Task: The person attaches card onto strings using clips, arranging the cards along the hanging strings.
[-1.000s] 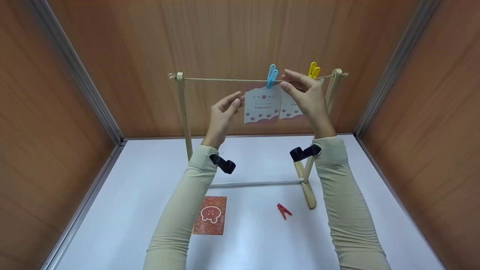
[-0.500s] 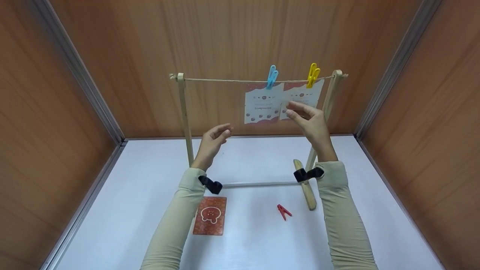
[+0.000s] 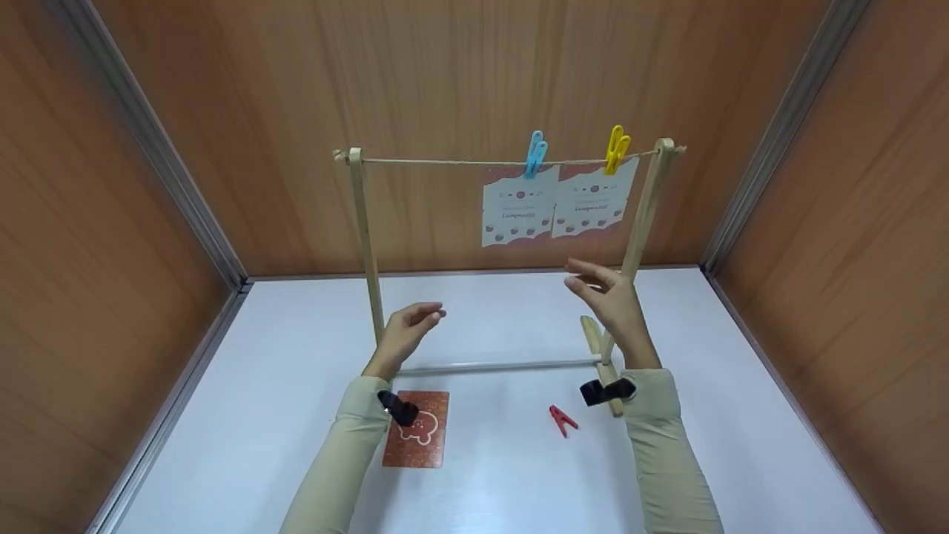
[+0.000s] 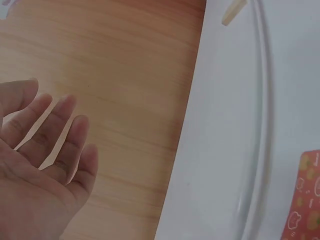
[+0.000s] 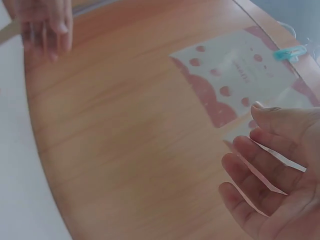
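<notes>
My left hand point(image 3: 404, 337), fingers loosely bent and holding nothing, hangs in the air near the left wooden post point(image 3: 365, 237), while my right hand point(image 3: 612, 311), equally unoccupied with thumb and fingers parted, hovers below two pale cards. The left card point(image 3: 517, 219) hangs from a cord point(image 3: 437, 162) in a blue clothespin point(image 3: 535, 154); just beside it, the right card point(image 3: 591, 204) hangs in a yellow clothespin point(image 3: 617, 150), near the right wooden post point(image 3: 643, 215). Each card carries pink scalloped borders, a row of berry-like drawings, small icons and one line of lettering that appears upside down, too small and blurred for me to read with certainty. On the white table point(image 3: 504, 493) lie a red card point(image 3: 426, 449), printed with a white-outlined bear-like face partly covered by my wrist strap point(image 3: 399, 408), and, well apart from it, a red clothespin point(image 3: 561, 420).
</notes>
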Motion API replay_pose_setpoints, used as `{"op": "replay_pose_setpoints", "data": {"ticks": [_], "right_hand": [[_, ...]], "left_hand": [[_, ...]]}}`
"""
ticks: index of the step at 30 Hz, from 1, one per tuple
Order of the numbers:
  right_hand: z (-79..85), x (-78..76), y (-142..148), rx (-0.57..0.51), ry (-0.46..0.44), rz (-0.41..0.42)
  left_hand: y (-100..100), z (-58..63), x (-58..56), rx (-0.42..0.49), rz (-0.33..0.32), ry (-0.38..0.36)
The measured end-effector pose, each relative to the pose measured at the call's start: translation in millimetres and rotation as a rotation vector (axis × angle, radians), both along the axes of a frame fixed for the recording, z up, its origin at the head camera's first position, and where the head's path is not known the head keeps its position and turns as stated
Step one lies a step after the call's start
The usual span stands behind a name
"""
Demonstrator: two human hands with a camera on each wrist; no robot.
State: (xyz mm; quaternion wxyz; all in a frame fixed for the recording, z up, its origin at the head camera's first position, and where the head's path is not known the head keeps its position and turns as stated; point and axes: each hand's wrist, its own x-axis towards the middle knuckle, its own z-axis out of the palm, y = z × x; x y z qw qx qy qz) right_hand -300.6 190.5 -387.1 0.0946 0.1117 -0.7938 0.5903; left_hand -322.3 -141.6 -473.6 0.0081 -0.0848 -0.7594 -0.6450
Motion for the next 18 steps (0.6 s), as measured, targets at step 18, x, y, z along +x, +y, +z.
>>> {"op": "replay_pose_setpoints", "data": {"ticks": [18], "right_hand": [[-97.0,19.9,13.0,0.007,-0.182,-0.077]], "left_hand": [[-30.4,-71.2,23.5,-0.226,-0.044,-0.114]]}}
